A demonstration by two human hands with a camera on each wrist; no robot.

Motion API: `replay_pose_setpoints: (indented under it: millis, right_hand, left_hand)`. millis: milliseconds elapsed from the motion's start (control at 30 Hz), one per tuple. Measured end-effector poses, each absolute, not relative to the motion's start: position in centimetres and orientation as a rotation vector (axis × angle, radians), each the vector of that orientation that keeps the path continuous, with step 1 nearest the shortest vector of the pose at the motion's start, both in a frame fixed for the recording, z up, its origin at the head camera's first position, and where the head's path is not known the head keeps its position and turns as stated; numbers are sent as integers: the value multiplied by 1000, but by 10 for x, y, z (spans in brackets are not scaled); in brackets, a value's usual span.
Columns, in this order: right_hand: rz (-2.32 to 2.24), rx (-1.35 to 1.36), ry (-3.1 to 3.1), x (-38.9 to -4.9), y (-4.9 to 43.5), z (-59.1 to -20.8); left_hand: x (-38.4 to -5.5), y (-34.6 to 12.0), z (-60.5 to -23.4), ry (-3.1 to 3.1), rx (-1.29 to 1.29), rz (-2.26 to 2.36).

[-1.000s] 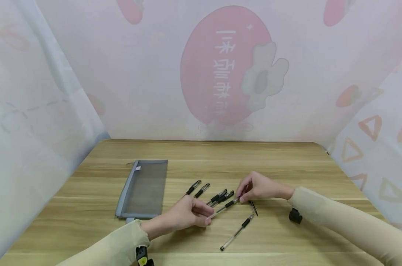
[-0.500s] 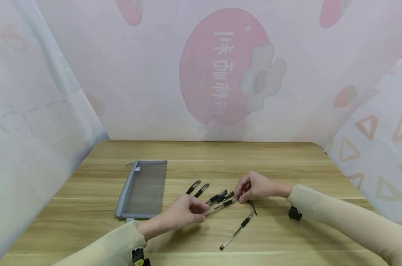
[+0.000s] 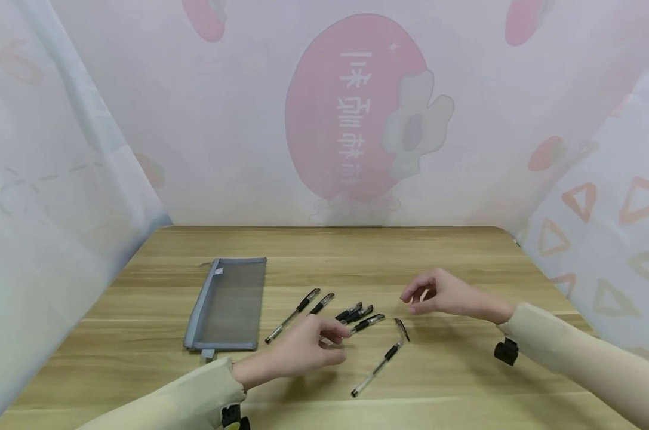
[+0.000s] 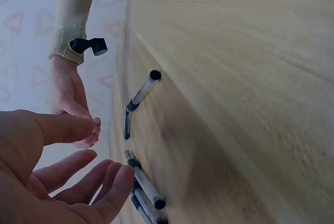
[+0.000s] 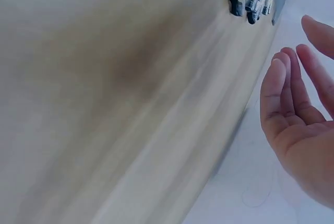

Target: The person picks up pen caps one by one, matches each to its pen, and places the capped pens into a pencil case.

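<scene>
My left hand hovers over the near ends of several clear-barrelled pens with black grips, hiding part of them. One of these pens lies just past its fingertips. In the left wrist view the thumb and fingers are apart and hold nothing. My right hand is raised above the table to the right of the pens, fingers loosely bent and empty. Between the hands, nearer the front, lies another pen. A short black piece like a pen cap lies at that pen's far tip.
A grey mesh zip pouch lies flat to the left of the pens. The leftmost pen lies between pouch and left hand. Behind the wooden table hangs a printed cloth, with more cloth at both sides.
A pen that both hands held at its two ends now lies beside the others. My right hand has let go and moved right; the left has let go too, staying nearby.
</scene>
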State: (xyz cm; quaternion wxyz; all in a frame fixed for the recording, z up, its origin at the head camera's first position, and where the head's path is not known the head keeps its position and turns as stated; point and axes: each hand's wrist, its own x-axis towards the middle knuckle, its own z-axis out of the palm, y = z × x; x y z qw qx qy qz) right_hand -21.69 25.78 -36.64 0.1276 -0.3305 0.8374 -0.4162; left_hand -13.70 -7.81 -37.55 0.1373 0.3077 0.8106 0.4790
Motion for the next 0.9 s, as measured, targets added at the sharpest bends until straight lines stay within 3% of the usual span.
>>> replay_pose_setpoints:
  millis: [333,900]
  right_hand:
    - [-1257,-875,2418,-200,267,-371]
    - [-1238,-863,2417,-187,270,-378]
  left_hand:
    - [-132,-49,-389,2130,874,1572]
    - [-134,-30,-401,2184,891,1482]
